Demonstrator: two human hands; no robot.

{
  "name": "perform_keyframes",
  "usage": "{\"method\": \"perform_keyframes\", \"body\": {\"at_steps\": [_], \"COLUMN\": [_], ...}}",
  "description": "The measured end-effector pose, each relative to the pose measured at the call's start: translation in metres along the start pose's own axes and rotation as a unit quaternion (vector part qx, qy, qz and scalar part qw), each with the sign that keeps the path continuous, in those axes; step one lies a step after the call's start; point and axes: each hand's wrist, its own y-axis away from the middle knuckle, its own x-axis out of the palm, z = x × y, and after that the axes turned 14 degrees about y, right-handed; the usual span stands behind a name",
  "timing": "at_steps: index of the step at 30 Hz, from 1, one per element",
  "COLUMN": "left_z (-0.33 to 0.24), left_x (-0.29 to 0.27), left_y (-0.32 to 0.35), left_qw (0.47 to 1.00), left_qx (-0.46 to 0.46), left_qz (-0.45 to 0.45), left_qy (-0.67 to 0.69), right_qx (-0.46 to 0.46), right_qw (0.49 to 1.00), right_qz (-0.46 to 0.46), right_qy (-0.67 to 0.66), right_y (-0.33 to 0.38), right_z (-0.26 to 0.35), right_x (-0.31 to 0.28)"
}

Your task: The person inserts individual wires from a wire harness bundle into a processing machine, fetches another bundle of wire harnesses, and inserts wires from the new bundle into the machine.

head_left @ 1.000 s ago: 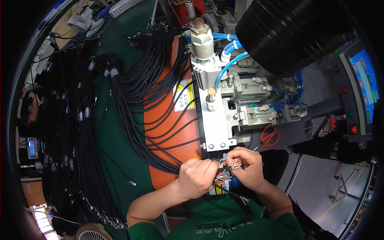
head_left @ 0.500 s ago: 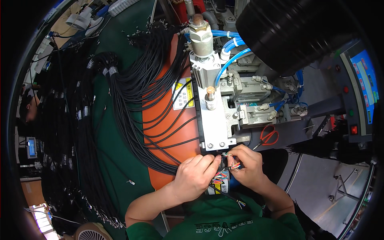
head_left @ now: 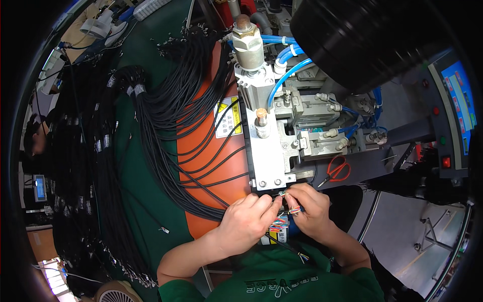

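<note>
Where the black cables (head_left: 204, 210) run rightward into the left hand (head_left: 246, 220), they are gripped; coloured wires (head_left: 295, 210) are pinched by the right hand (head_left: 311, 209), just beside the left fingertips, at the near end of the machine (head_left: 266, 161).

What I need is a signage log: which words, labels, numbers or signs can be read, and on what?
Printed words aren't copied here.
Orange surface: yellow-white label with triangle sign.
Beside wire ends: second label, partly hidden.
Green shirt: pale lettering, unclear.
Right-hand screen: text too small to read.
Cable tags: too small to read.
</note>
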Motion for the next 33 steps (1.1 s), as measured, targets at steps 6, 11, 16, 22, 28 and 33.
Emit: {"method": "perform_keyframes", "body": {"at_steps": [6,11,16,22,28,33], "left_z": [-0.002,-0.002,-0.003,-0.003,-0.003,-0.003], "left_x": [0.0,-0.002,-0.003,-0.004,-0.005,-0.005], "left_y": [-0.005,-0.006,-0.006,-0.009,-0.008,-0.007], "left_qw": [0.998,0.995,0.995,0.996,0.997,0.997], "left_qx": [0.021,0.033,0.03,0.034,0.029,0.028], "left_qz": [0.033,0.058,0.058,0.05,0.053,0.052], "left_qy": [-0.056,-0.076,-0.074,-0.06,-0.053,-0.053], "right_qx": [-0.043,-0.054,0.099,0.022,0.082,0.05], "right_qw": [0.997,0.997,0.989,0.997,0.991,0.995], "right_qz": [0.009,0.024,0.058,-0.012,0.055,-0.008], "right_qy": [0.069,0.056,-0.088,-0.071,-0.085,-0.081], "right_y": [-0.007,-0.005,0.0,0.0,0.002,-0.001], "right_z": [0.004,-0.004,-0.001,-0.003,-0.006,-0.004], "right_x": [-0.009,-0.007,-0.008,-0.001,-0.002,0.003]}}
